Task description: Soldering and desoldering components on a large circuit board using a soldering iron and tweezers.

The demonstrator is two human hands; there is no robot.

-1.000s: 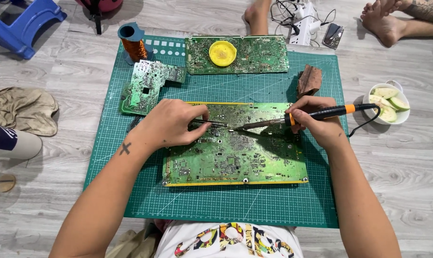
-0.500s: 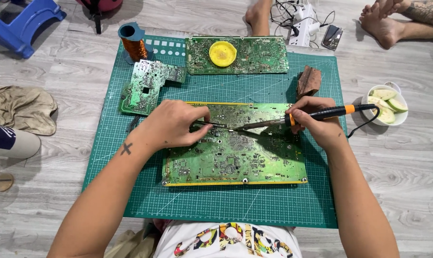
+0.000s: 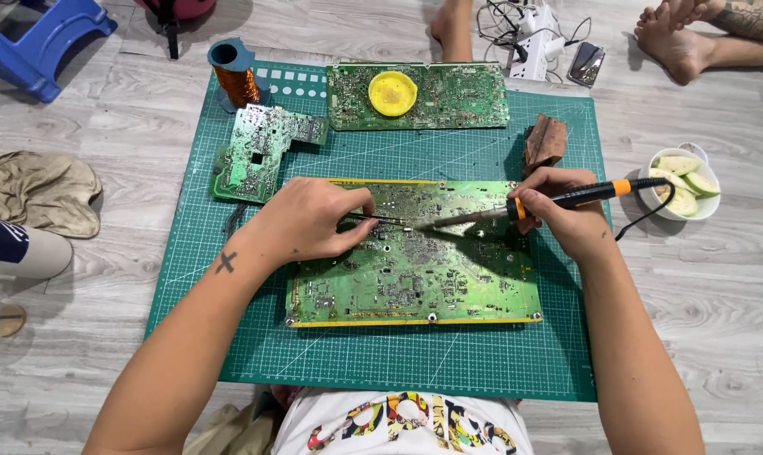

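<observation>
Your left hand (image 3: 310, 221) rests on the big board (image 3: 415, 253) with its fingers pinched shut on tweezers (image 3: 380, 220), whose tips point right toward the middle of the board's upper half. Your right hand (image 3: 558, 212) is wrapped around the grip of the iron (image 3: 524, 206), the metal tip slanting down-left to meet the tweezer tips at one spot on the board. Tweezers and iron look to be touching or just apart there; the joint itself is too small to read.

Against the frames from a second ago, almost nothing has shifted: both hands sit in the same places, the tips converge on the same spot, and the board lies square on the green mat (image 3: 230, 337) as before. That steadiness suggests you are dwelling on one joint, heating it while the tweezers keep a part gripped, rather than moving between points.

Around you: a smaller board (image 3: 259, 152) lies at the mat's upper left, beside a copper coil (image 3: 234, 80). A long board (image 3: 457, 97) carrying a yellow disc (image 3: 393, 93) sits along the top edge. A brown block (image 3: 545, 143) lies just above your right hand, and a bowl (image 3: 683, 181) of pale slices stands off the mat to the right, near the iron's cord.
</observation>
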